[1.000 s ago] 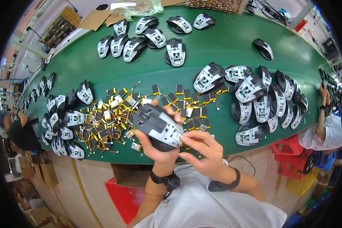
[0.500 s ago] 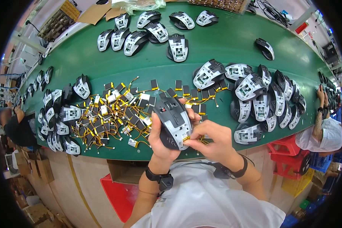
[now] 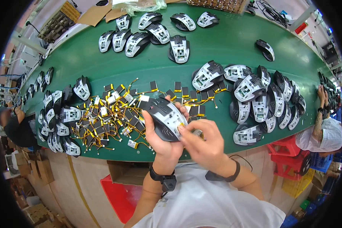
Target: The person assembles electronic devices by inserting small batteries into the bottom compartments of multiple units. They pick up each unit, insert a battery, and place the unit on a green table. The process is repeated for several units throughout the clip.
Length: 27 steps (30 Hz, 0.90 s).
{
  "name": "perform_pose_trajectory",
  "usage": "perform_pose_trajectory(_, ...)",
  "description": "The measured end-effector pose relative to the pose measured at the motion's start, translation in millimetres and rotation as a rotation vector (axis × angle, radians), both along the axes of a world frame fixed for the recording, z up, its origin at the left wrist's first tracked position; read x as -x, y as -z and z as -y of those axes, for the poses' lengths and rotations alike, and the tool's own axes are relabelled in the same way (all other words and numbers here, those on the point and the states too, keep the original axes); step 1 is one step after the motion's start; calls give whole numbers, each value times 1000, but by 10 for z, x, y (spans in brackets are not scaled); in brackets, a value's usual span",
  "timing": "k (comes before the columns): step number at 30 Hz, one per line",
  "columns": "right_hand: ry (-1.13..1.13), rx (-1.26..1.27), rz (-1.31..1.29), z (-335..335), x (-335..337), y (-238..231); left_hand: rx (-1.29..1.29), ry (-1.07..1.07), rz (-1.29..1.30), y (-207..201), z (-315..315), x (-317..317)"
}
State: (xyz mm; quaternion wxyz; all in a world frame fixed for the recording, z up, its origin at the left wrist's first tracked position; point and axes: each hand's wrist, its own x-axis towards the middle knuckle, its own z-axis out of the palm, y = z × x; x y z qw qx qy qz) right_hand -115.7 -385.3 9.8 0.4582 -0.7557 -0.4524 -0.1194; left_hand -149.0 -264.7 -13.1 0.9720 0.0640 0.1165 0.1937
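The left hand (image 3: pixel 163 146) is curled around a black and silver mouse (image 3: pixel 166 117) and holds it tilted above the near part of the green table (image 3: pixel 140 70), beside the wired batteries (image 3: pixel 131 114). The right hand (image 3: pixel 207 146) has its fingertips at the lower end of this mouse; whether they pinch something, I cannot tell.

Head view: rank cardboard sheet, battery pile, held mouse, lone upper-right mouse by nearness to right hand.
1. Held mouse: immediately left.
2. Battery pile: farther left.
3. Lone mouse: upper right.
4. Cardboard sheet: far upper left.
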Motion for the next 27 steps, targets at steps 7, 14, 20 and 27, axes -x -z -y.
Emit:
perform_pose_trajectory(7,61,98,170,36,104,48,26,-50,3,-94,-17,-26)
perform_pose_trajectory(14,39,2,127,41,-12,138,-47,26,65,-49,28,-24)
perform_pose_trajectory(20,-237,-199,-794,223,-158,-69,-122,101,64,-51,-107,-18)
perform_pose_trajectory(27,-437,-205,-1486,145,-411,-199,-360,169,44,-231,-4,-95)
